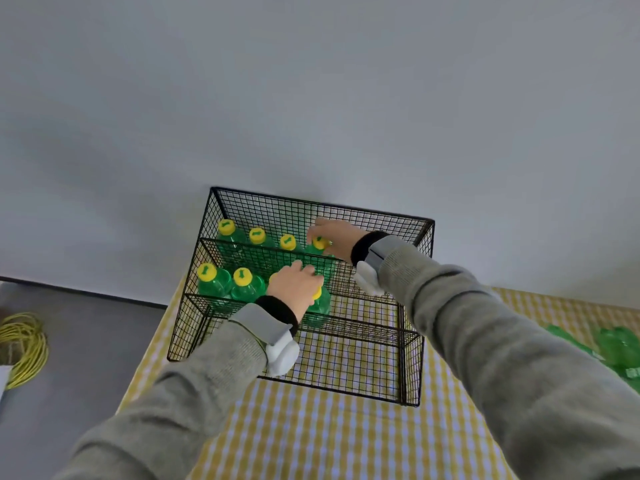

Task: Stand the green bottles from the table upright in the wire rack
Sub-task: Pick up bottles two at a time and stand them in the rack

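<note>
Standing bottles: six green bottles with yellow caps stood upright in the wire rack (412,368), in two rows split by a wire divider (263,252).
Back row: four bottles; the left three (257,237) stood free, the fourth bottle (317,249) sat at the right end of the row under the right hand.
Front row: two free bottles (221,282) at the left, and a third bottle (320,303) beside them under the left hand.
Waiting bottles: more green bottles (620,348) lay on the table at the far right edge, well apart from the rack, blurred.
Table: a yellow checked cloth (329,438) covered it; the rack sat at its far end against the grey wall (311,98).
Free space: the right half of the rack and its nearest compartment held no bottles.
Off the table: a coil of yellow cable (24,344) lay on the floor at the left.
Right hand (334,237): reached over the rack's far side, fingers curled around the yellow cap of the fourth back bottle, gripping it.
Left hand (296,285): palm down, closed over the cap of the third front bottle.
Arms: both in grey sleeves with black cuffs, stretched forward; a white device (282,355) was strapped at each wrist.
</note>
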{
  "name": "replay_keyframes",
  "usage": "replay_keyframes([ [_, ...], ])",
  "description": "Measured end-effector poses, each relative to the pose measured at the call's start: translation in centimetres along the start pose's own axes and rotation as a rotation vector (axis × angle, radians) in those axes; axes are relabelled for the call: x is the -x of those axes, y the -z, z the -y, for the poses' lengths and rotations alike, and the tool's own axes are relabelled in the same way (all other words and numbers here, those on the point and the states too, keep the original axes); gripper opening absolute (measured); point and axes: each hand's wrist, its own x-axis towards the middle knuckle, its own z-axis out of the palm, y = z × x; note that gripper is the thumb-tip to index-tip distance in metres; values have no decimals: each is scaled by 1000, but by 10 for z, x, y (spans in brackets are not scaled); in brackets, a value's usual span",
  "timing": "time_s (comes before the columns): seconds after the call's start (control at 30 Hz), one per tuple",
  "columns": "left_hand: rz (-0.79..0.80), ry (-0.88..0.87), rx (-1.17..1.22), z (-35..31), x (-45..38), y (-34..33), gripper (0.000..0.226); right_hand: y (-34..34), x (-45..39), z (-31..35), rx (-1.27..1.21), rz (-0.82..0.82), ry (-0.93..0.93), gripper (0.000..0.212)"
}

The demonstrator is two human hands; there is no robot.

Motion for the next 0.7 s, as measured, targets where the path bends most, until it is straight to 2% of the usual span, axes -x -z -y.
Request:
replay_keyframes([
  [0.17,-34,-21,31,1,-1,-1,45,-17,-1,-11,-150,-47,-29,29],
  [0.3,-43,-8,144,2,3,-4,46,-17,4,-14,-257,-80,-69,34],
  [0.43,-37,25,198,6,13,-5,59,-17,10,-13,-282,-36,-136,43],
  [0.53,-42,49,174,6,23,-5,58,-17,24,-15,-247,-33,-196,60],
  [0.63,-60,65,179,5,37,-2,56,-17,45,-21,-238,-87,-229,72],
  [0.7,-73,74,176,2,45,1,56,-18,66,-27,-264,-161,-259,69],
])
